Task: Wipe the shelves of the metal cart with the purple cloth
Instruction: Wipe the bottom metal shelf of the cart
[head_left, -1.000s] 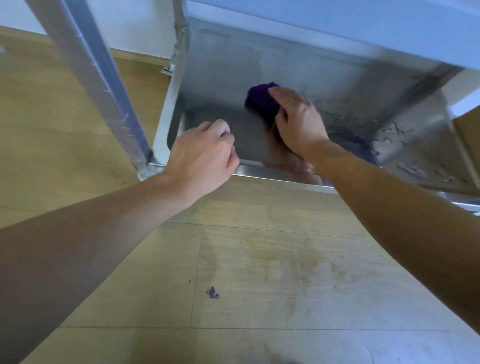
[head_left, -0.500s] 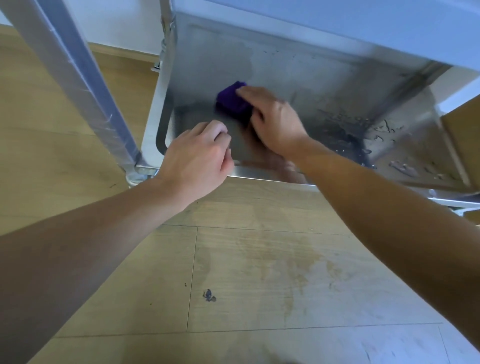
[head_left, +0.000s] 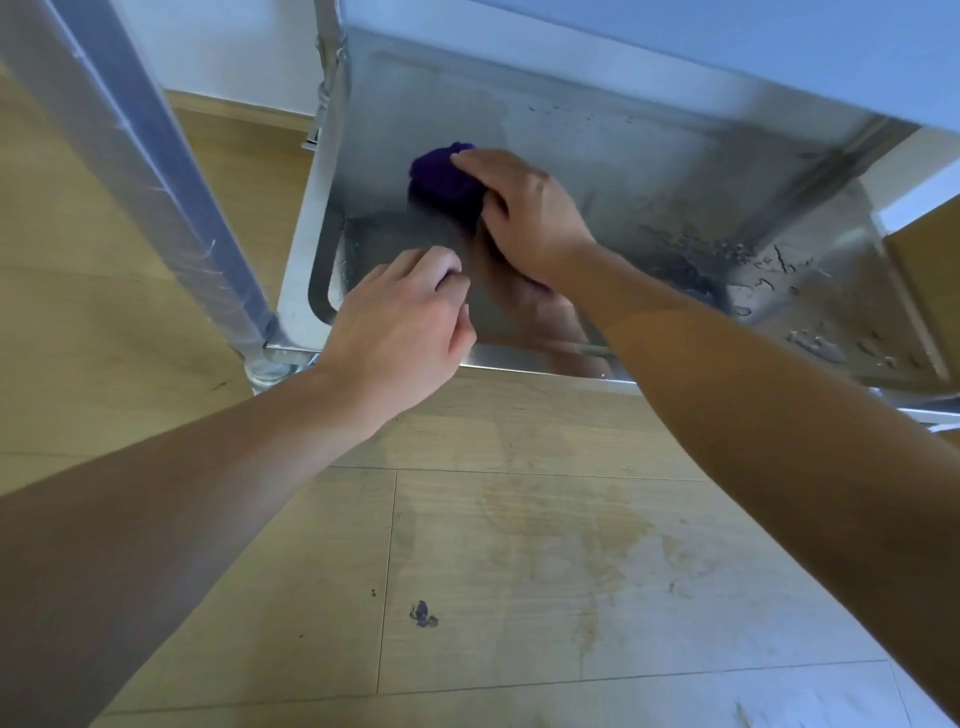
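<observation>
Purple cloth (head_left: 441, 174), in R hand (head_left: 524, 213), slid further left across shelf (head_left: 623, 171).

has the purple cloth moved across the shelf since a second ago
Yes. The purple cloth has slid left, closer to the shelf's left wall, under the right hand.

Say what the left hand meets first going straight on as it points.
Likely the right hand, holding the purple cloth on the cart shelf; depth is unclear, so the left hand might touch the shelf first.
</observation>
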